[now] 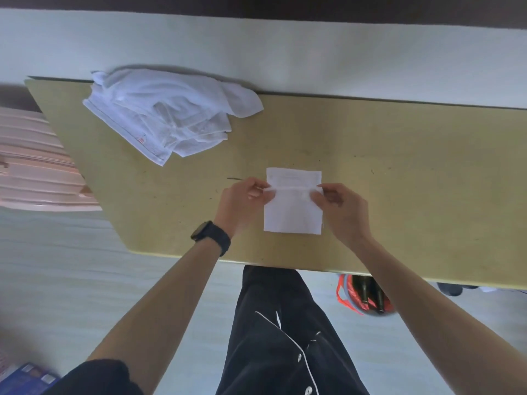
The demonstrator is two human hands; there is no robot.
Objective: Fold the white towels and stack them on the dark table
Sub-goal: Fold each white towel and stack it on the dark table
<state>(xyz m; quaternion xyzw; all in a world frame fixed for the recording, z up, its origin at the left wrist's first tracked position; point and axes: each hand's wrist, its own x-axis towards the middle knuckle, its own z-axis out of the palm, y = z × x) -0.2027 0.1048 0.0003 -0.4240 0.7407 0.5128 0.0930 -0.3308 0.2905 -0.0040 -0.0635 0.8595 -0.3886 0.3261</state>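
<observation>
Small towel (291, 219) lies flat on the table (399, 155) near us; our left hand (243, 198) and right hand (340, 205) each pinch one end of its fold. Messy towel pile (168, 115) sits well apart, far left.

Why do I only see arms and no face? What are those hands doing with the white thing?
The camera sits on the person's head and looks down, so you see mostly their arms and hands. The left hand, the one with the watch, and the right hand each pinch a side of a small towel lying on the table, folding it. A pile of crumpled white towels waits at the table's far left.
</observation>
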